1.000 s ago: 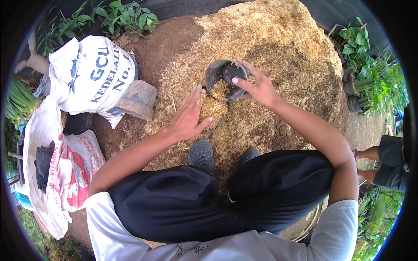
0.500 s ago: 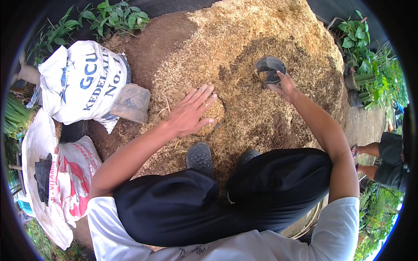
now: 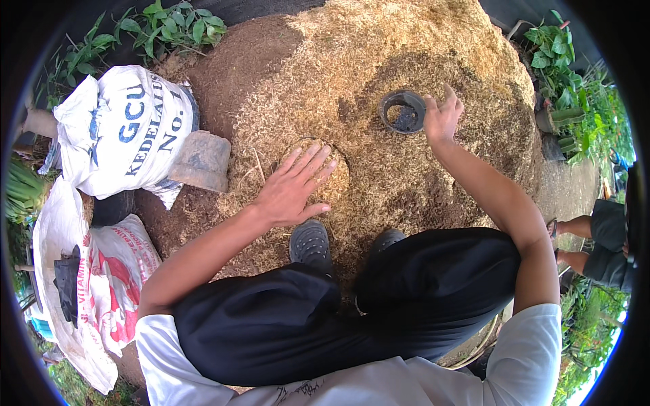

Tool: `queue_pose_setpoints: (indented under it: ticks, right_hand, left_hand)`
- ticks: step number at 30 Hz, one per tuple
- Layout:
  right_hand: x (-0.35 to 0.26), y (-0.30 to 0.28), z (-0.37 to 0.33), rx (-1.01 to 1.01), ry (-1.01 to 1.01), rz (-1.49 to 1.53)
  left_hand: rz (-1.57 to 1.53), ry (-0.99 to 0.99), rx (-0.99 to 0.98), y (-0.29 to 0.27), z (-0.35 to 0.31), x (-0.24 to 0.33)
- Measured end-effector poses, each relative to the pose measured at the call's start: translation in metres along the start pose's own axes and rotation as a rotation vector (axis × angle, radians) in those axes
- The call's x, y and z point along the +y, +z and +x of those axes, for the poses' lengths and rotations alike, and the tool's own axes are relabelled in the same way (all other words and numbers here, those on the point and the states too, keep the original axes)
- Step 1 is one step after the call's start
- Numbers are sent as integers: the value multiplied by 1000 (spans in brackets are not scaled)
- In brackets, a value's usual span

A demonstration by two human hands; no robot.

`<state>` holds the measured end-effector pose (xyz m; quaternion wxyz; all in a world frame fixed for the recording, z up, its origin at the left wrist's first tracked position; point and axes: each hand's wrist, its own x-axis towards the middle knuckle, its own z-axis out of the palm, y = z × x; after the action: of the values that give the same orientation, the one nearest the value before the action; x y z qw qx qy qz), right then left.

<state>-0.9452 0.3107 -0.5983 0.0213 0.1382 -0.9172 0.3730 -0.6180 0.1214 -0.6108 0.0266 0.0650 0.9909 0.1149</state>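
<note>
My left hand (image 3: 294,184) lies flat with its fingers stretched out, over the near left side of a round pot (image 3: 347,162) filled level with husk. Most of that pot's rim is hidden by the hand or blends into the heap. Further right, a small black plastic pot (image 3: 404,111) rests on the husk heap, its mouth facing up and a little dark material inside. My right hand (image 3: 443,120) is at this pot's right rim, thumb close to the edge and fingers apart. Whether the thumb touches the rim, I cannot tell.
A large heap of husk mixed with dark soil (image 3: 318,81) spreads ahead. On the left are a white sack (image 3: 125,132), an upturned grey pot (image 3: 202,161) and a red-and-white sack (image 3: 122,271). Plants (image 3: 172,27) edge the heap. Another person's legs (image 3: 575,240) show at right.
The black pot has gone from tilted in my right hand to resting mouth up, slightly left. My right fingers have spread apart at its rim. My left hand has shifted slightly nearer to me.
</note>
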Motion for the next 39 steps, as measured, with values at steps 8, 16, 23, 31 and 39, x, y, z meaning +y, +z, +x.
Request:
queue_pose_setpoints:
  ticks: [8, 16, 23, 31, 39]
  right_hand:
    - [-62, 18, -100, -991, -498, -150]
    - [-54, 35, -116, -1072, -242, -302]
    - [-70, 35, -89, -1116, -332, -257]
    - [-73, 20, -81, -1493, -171, -332]
    - [-72, 25, -100, -1550, 41, -201]
  left_hand:
    - [-3, -48, 6, 3, -11, 7]
    - [12, -110, -13, 5, -34, 4]
    - [-11, 37, -17, -1, -49, 17]
    - [-34, -56, 226, 2, -55, 5]
    - [-263, -674, 15, -7, -51, -23]
